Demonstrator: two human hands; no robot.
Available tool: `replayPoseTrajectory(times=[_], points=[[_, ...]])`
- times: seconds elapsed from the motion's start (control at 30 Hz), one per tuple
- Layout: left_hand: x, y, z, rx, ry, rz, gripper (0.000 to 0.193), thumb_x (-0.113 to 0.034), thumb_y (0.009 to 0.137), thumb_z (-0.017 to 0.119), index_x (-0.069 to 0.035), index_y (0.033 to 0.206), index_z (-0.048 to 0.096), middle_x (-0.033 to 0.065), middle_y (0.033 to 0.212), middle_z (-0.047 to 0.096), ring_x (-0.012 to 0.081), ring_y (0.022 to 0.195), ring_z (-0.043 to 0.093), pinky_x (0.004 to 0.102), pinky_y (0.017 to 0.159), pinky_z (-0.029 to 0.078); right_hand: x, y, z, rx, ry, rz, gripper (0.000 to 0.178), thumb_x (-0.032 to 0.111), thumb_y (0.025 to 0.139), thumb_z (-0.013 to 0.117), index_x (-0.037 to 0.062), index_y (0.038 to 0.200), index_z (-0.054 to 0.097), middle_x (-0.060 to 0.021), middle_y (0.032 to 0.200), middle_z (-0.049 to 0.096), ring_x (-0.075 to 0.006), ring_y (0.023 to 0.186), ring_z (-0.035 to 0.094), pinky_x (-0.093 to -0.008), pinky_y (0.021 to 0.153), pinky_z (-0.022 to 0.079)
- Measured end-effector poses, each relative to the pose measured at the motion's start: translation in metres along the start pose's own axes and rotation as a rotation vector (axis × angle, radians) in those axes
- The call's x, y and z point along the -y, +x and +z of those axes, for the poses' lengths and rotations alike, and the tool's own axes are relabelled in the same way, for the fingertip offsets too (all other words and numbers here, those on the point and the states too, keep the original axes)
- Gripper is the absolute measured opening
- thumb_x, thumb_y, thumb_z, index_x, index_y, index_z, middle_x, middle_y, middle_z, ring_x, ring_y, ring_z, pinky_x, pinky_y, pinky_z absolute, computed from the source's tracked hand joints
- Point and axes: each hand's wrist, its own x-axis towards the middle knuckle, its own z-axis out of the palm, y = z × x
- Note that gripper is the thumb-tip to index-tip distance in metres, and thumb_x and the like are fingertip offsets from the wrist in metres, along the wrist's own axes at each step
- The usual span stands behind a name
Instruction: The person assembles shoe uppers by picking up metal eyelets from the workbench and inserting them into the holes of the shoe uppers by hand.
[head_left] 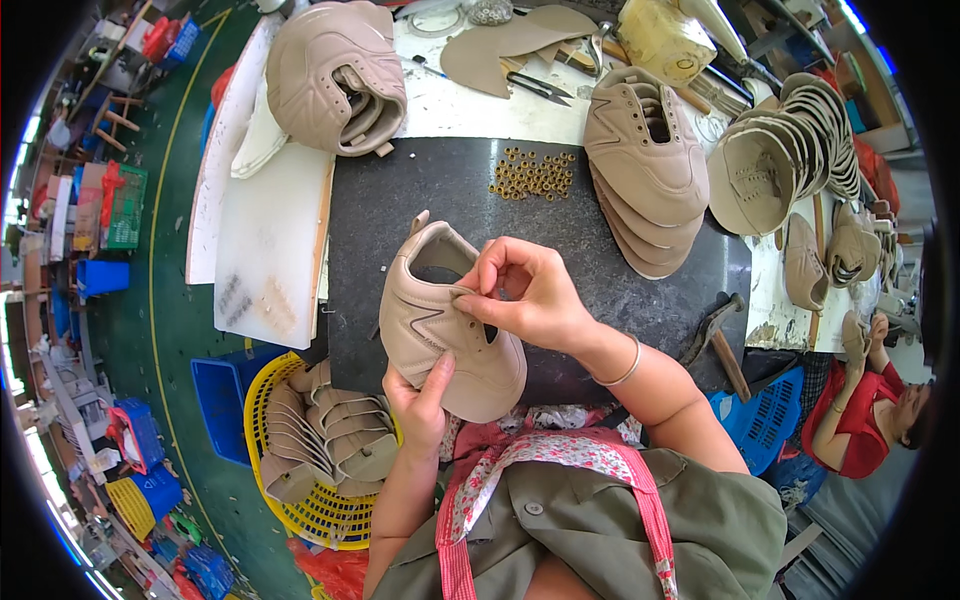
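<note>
A beige shoe upper (450, 372) is held over the near edge of the dark work slab, its heel tab pointing away from me. My left hand (420, 408) grips its side near the toe, thumb on the outside. My right hand (530, 292) is closed in a pinch against the edge of the lacing flap, by the row of eyelet holes. Whatever lies between those fingertips is hidden. Beyond the upper, many small brass eyelets (532, 174) are spread on the slab (440, 185).
Stacked uppers (648, 165) stand right of the eyelets, with another pile (335, 75) at far left. A hammer (722, 345) lies at the slab's right edge. Scissors (540, 88) rest at the back. A yellow basket (262, 440) of uppers stands below left. A co-worker (862, 425) sits at right.
</note>
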Motion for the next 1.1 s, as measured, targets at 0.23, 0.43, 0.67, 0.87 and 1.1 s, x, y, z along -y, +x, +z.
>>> replayPoseTrajectory(times=[0.23,0.43,0.67,0.87,1.1], points=[[0.005,-0.002,0.002,0.024,0.023,0.010,0.037,-0.002,0.080,0.058,0.007,0.115,0.047,0.0135,0.109,0.057,0.0162,0.097,0.055,0.0294,0.087,0.041,0.018,0.002,-0.003,0.054,-0.189,0.131,0.021,-0.008,0.072,0.062,0.0032,0.071,0.044,-0.0068,0.082,0.058,-0.0074,0.074,0.053,-0.0209,0.064,0.046],[0.005,-0.001,0.005,0.035,0.055,0.027,0.036,-0.003,0.080,0.058,0.006,0.113,0.049,0.0127,0.107,0.057,0.0155,0.096,0.055,0.0288,0.086,0.041,0.015,-0.003,-0.007,-0.018,-0.149,0.061,0.025,-0.007,0.072,0.063,0.0045,0.068,0.040,-0.0057,0.079,0.056,-0.0078,0.072,0.052,-0.0209,0.064,0.045],[0.002,0.003,0.012,0.022,0.043,0.025,0.033,-0.002,0.080,0.058,0.006,0.112,0.050,0.0118,0.106,0.058,0.0146,0.096,0.055,0.0281,0.085,0.041,0.014,0.001,-0.005,-0.134,0.265,0.166,0.029,-0.009,0.073,0.063,0.0061,0.070,0.038,-0.0041,0.077,0.056,-0.0086,0.072,0.055,-0.0204,0.065,0.047],[0.006,0.000,0.006,0.050,0.039,0.038,0.032,-0.001,0.080,0.058,0.006,0.111,0.051,0.0122,0.106,0.058,0.0149,0.095,0.055,0.0281,0.084,0.042,0.024,0.001,-0.018,0.016,0.092,0.222,0.024,-0.009,0.072,0.064,0.0042,0.071,0.045,-0.0055,0.079,0.059,-0.0070,0.074,0.058,-0.0191,0.066,0.048],[0.001,0.005,0.011,-0.014,0.008,0.012,0.031,0.000,0.081,0.056,0.006,0.111,0.050,0.0120,0.105,0.058,0.0148,0.094,0.055,0.0285,0.086,0.041,0.006,0.006,-0.015,-0.110,0.004,0.158,0.018,-0.004,0.075,0.064,0.0026,0.072,0.047,-0.0068,0.072,0.062,-0.0081,0.068,0.061,-0.0200,0.054,0.047]])
